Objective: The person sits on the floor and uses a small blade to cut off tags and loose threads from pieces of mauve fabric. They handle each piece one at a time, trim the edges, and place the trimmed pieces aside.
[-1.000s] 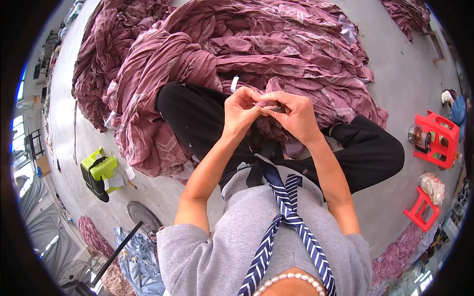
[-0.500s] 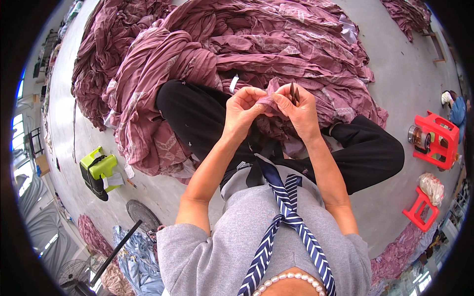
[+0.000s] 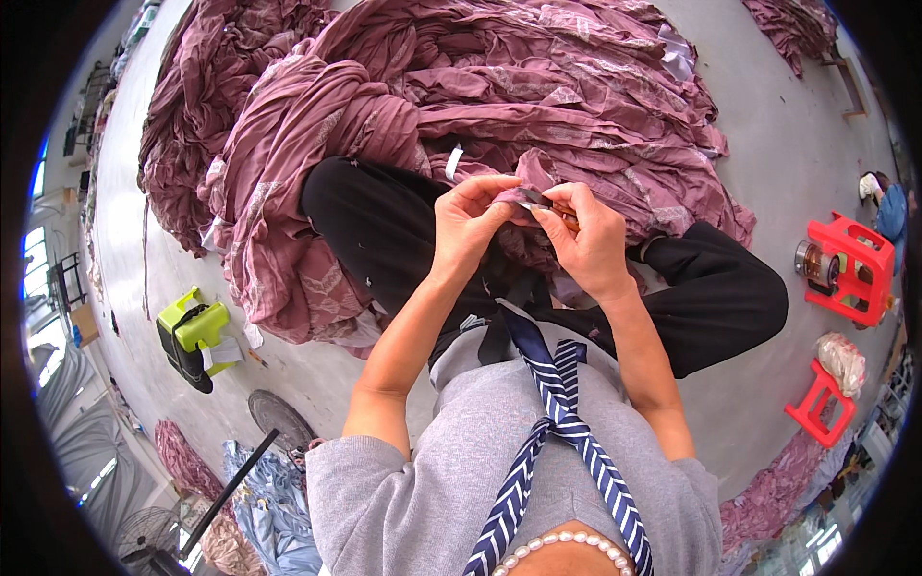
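Seen from the head: the left hand point(image 3: 468, 223) pinches a fold of the purple cloth point(image 3: 523, 187) above the lap. The right hand point(image 3: 588, 233) is closed on a small tool point(image 3: 538, 200), touching that same fold. A big cloth pile point(image 3: 461, 86) lies in front. Red stools point(image 3: 850, 269) stand at the right.

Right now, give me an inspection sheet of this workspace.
Surface: grey concrete floor; person seated on it.
Job's things: mauve fabric pile, one fold pinched up; small snips at it.
Clutter: lime-green case, red stool with tape roll, second red stool.
Grippers: left hand pinches fabric; right hand holds snips.
Cables: nothing seen.
Surroundings: more fabric heaps, floor fan.
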`<state>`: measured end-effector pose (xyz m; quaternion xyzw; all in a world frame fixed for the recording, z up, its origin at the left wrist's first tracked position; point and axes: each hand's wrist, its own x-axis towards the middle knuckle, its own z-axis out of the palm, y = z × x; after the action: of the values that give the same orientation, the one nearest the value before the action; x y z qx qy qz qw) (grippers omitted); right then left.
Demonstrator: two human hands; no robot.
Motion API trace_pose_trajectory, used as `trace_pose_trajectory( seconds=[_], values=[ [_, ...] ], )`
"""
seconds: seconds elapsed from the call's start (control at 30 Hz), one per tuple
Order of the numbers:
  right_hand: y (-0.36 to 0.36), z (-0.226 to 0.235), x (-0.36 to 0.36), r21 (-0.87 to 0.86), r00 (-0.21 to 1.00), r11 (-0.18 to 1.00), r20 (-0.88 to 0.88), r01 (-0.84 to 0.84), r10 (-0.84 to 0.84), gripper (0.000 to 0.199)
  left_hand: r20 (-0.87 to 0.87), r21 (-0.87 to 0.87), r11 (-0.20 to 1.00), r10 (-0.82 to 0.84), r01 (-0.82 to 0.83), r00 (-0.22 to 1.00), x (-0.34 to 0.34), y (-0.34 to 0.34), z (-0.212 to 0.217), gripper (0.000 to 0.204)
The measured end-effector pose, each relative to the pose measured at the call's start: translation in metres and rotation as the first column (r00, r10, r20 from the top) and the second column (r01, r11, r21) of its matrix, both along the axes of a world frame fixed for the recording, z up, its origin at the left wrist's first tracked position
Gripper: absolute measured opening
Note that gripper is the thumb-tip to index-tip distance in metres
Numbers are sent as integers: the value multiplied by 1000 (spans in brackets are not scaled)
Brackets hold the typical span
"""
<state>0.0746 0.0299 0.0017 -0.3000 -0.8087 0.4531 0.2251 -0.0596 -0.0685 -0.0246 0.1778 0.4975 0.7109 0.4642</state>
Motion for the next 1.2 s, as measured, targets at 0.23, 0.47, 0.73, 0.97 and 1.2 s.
trace_pose_trajectory(
  seconds=[0.23, 0.47, 0.73, 0.97, 1.2],
  values=[
    [-2, 0, -4, 201, 1000, 980, 26, 8, -14, 19, -65, -5, 1000, 3, -3, 998, 2, 1, 0, 21],
    [6, -9, 2, -185, 933, 951, -218, 247, -285, 16, -35, -21, 999, 34, -35, 999, 1, 2, 0, 20],
    [44, -40, 29, -455, 838, 830, -272, 322, -474, 20, -235, 138, 857, 515, -497, 824, -136, -20, 17, 18],
    [69, -69, 39, -544, 765, 780, -343, 311, -545, 23, -26, 103, 637, 770, -764, 638, -333, -143, -1, 17],
    [85, -123, 32, -652, 780, 693, -245, 307, -576, 25, -32, 51, 612, 791, -789, 611, -349, -214, -15, 17]
  ],
)
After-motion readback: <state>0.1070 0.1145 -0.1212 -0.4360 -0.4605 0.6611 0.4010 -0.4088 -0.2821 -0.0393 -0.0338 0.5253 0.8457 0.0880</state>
